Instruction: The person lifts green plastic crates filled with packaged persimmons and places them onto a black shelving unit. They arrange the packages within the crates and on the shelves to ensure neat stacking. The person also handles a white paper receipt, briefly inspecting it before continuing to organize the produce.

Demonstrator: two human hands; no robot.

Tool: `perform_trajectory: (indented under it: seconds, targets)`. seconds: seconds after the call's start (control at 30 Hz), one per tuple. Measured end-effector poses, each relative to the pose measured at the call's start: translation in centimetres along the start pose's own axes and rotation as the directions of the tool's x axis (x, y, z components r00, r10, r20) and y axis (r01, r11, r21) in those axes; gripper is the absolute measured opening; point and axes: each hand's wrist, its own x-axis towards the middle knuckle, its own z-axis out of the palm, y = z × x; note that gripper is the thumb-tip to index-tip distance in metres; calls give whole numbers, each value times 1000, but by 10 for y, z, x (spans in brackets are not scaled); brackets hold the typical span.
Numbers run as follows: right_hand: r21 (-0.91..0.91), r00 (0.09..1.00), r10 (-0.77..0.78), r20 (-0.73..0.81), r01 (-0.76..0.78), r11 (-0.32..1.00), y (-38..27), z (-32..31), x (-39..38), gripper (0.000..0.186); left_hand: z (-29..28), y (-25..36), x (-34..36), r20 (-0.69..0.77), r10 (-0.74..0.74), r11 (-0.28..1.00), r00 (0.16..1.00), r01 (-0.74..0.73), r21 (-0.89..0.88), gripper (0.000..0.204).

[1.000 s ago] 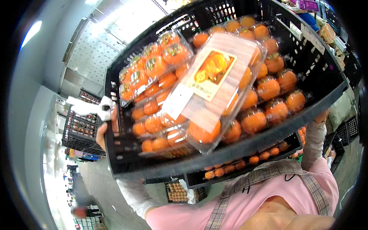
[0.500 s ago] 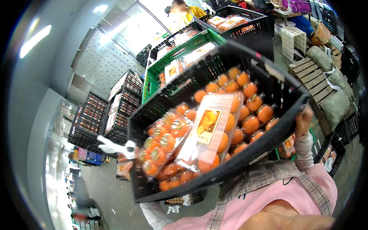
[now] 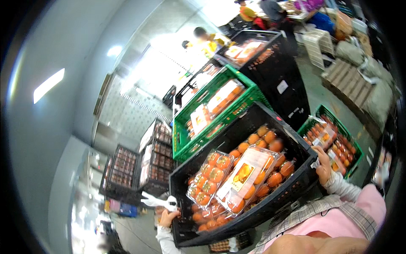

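Both my hands carry a black plastic crate [image 3: 181, 211], tilted in front of my body. Packs of orange persimmons fill much of it. On top lie a clear pack [image 3: 211, 180] and another with a pale cover and a yellow label [image 3: 244, 175]. My left hand [image 3: 169, 216] is closed on the crate's left end, beside a knotted white strip [image 3: 158, 201]. At the right end my right hand [image 3: 323, 165] grips the rim; its fingertips are partly hidden. The crate's far side is close to a green crate [image 3: 179, 146] holding more packs; I cannot tell whether they touch.
Tall black crates [image 3: 281, 84] stand behind on the right. A lower green crate [image 3: 357, 163] of packs lies right of my right hand. Farther off are a wooden pallet [image 3: 349, 80] with sacks, stacked crates [image 3: 122, 167] at left, and people in yellow [image 3: 207, 44].
The crate in my hands has moved down and a little right in view, away from covering the green crate. The low green crate at right now shows more fully.
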Motion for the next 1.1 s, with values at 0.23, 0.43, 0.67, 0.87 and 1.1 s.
perform_trajectory:
  seconds: [0.23, 0.43, 0.67, 0.87, 1.1]
  targets:
    - [236, 997, -14, 81, -5, 972, -21, -22, 24, 82, 42, 127, 22, -72, 498, 498, 864, -218, 839, 115]
    - [79, 999, 2, -39, 1, 997, -49, 6, -19, 83, 201, 311, 25, 272, 572, 592, 774, -619, 516, 74]
    - [303, 993, 76, -91, -45, 952, -17, -23, -75, 66, 407, 440, -23, 797, 504, 129, 333, -941, 312, 47]
    - [-188, 820, 487, -302, -552, 813, 80, -131, -194, 41, 489, 482, -38, 982, 169, -73, 83, -993, 96, 54]
    - [-360, 390, 813, -432, -901, 240, 123, -348, -376, 41, 643, 539, -105, 984, -34, 175, -175, -970, -166, 49]
